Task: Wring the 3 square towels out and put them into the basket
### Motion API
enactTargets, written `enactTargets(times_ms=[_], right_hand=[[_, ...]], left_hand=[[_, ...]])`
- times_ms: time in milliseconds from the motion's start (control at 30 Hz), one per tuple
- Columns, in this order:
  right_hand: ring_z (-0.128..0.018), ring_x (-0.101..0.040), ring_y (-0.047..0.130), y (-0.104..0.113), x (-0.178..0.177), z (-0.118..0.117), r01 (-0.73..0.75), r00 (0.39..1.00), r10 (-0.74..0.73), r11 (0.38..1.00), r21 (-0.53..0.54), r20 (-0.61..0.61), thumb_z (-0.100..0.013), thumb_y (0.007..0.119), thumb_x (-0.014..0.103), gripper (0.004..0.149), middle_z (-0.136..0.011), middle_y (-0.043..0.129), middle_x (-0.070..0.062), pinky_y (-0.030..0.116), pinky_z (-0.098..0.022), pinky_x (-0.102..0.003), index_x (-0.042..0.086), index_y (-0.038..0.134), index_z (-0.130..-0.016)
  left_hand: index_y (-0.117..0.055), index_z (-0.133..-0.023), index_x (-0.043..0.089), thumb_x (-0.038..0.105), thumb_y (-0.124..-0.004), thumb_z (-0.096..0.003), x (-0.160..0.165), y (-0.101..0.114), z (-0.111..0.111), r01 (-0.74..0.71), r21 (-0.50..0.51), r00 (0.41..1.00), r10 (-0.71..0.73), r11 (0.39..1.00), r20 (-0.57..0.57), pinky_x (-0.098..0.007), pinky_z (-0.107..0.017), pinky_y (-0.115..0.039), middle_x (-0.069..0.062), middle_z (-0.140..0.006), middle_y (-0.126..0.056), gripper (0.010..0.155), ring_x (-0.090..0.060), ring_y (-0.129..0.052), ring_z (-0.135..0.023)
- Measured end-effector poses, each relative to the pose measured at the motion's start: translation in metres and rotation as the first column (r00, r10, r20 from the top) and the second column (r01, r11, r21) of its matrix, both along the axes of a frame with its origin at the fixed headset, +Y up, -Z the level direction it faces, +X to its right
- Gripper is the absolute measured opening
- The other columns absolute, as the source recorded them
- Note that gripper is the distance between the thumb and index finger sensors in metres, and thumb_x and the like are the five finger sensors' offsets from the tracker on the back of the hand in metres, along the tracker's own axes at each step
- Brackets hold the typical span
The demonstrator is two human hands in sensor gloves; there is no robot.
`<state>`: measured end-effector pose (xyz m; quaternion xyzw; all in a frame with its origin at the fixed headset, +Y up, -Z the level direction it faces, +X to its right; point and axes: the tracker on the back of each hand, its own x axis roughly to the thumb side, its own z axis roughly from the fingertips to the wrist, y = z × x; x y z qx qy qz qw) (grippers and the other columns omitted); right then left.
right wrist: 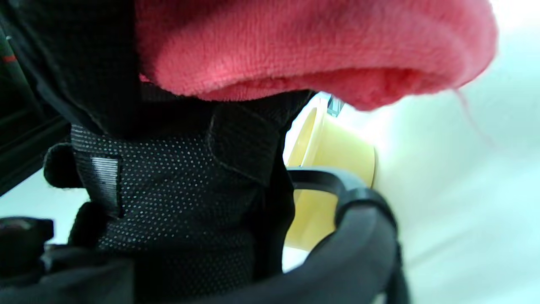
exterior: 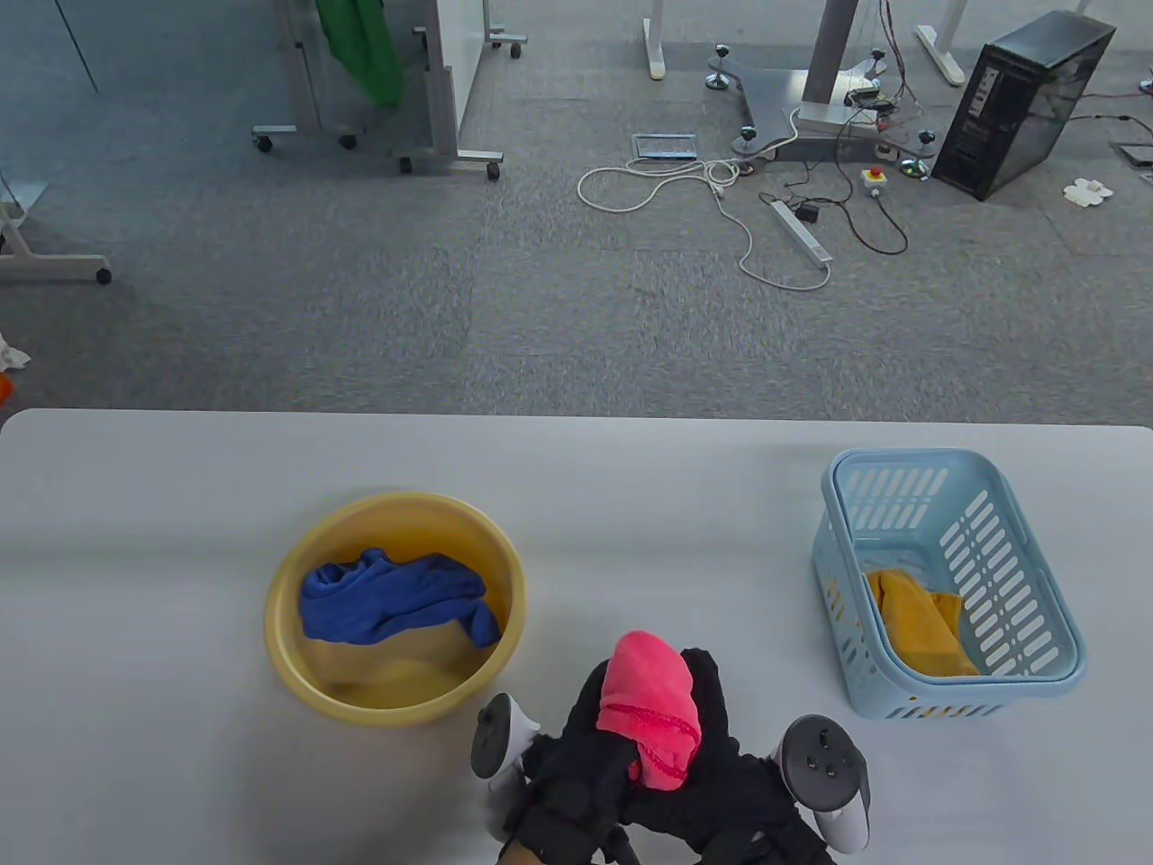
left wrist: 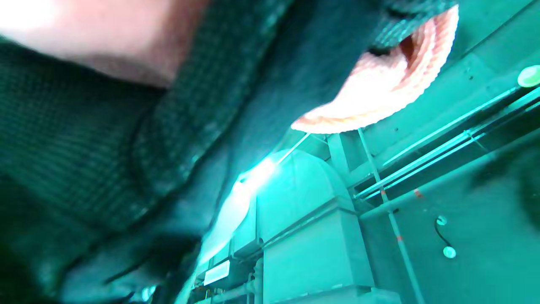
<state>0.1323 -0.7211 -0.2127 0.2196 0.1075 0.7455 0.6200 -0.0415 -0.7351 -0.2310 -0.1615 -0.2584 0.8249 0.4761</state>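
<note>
Holding a soft pink square towel between them, the two hands in black gloves sit close together at the near edge of the long white table. The left hand curls its fingers round the left side of the bunched-up towel. The right hand wraps round the right side, so both hands grip the same cloth. A grey tracker is strapped on the back of each hand.

To the left of the hands stands a round yellow plastic bowl. A crumpled blue towel lies inside it. Well off to the right stands a light blue plastic basket with slotted walls. A folded yellow-orange towel lies at the bottom of it.

In the right wrist view the pink towel fills the top, with the yellow bowl behind the gloves.
</note>
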Motion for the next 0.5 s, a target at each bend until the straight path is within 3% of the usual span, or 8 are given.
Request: enactTargets(times_ms=[233,433,500], right_hand=[[-0.100,-0.067,0.025,-0.004,0.001,-0.002,-0.014,1.000,0.014,1.000,-0.006,0.010,-0.039,0.102,0.053,0.132,-0.111,-0.003,-0.030,0.044,-0.070,-0.080,0.014,-0.005,-0.107],[-0.101,-0.066,0.034,-0.005,0.006,-0.004,0.003,0.999,-0.003,1.000,0.007,0.037,-0.040,0.103,0.047,0.116,-0.113,0.007,-0.033,0.050,-0.070,-0.077,0.014,0.020,-0.114],[-0.101,-0.065,0.039,-0.005,0.008,-0.005,0.007,0.999,-0.007,1.000,0.000,0.048,-0.040,0.104,0.046,0.105,-0.115,0.013,-0.031,0.050,-0.070,-0.077,0.014,0.035,-0.113]], left_hand=[[-0.012,-0.117,0.038,0.050,-0.073,-0.0627,0.009,-0.002,0.003,-0.097,-0.032,0.981,0.101,0.995,0.166,-0.068,-0.067,0.001,-0.008,-0.118,0.005,0.083,-0.036,0.011,-0.108],[-0.002,-0.115,0.038,0.054,-0.072,-0.0626,0.011,-0.003,0.003,-0.061,0.006,0.981,0.059,0.998,0.186,-0.069,-0.066,0.002,-0.006,-0.112,0.017,0.089,-0.035,0.018,-0.104],[-0.003,-0.115,0.036,0.055,-0.072,-0.0628,0.010,-0.004,0.003,-0.034,0.015,0.982,0.030,0.999,0.189,-0.069,-0.066,0.002,-0.006,-0.112,0.018,0.088,-0.035,0.018,-0.104]])
